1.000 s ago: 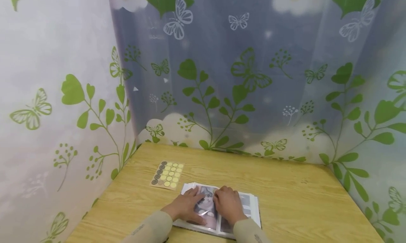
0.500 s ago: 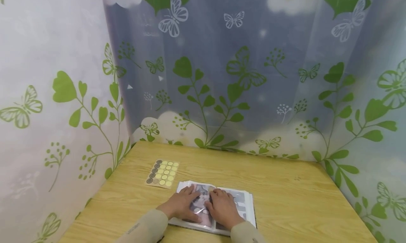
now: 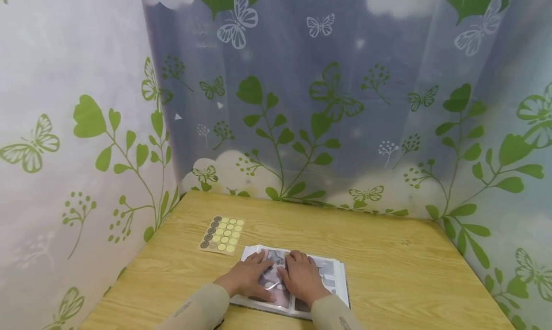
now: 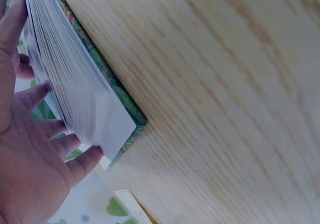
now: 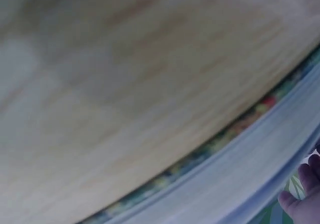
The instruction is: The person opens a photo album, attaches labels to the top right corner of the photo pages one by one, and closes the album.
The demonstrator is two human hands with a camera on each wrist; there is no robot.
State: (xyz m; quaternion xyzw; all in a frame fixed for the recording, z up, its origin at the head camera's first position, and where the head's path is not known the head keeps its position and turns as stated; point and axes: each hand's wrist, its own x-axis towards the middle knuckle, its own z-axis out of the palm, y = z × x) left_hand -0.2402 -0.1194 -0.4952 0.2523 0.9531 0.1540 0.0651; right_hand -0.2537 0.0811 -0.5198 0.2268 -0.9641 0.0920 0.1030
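A photo album (image 3: 341, 284) lies spread apart on the wooden table, with a cat picture (image 3: 279, 296) under clear plastic on its left page. My left hand (image 3: 247, 276) rests on that page, fingers and thumb spread; in the left wrist view its fingertips touch the page near the album's thick edge. Beside it, my right hand (image 3: 305, 278) lies over the middle and the right page, fingers extended and partly covering a greyish picture (image 3: 327, 268). The right wrist view shows a few fingers (image 5: 309, 176) above the white page block and the colourful cover (image 5: 235, 129).
A sheet of round stickers (image 3: 222, 235), yellow with a dark column at the left, lies on the table (image 3: 401, 267) behind and left of the album. Curtains (image 3: 276, 143) with leaves and butterflies enclose the table's back and sides.
My right hand's fingers have gone from bunched at the album's middle to flatter on the pages. The left hand stays on the left page. The head view has shifted slightly.
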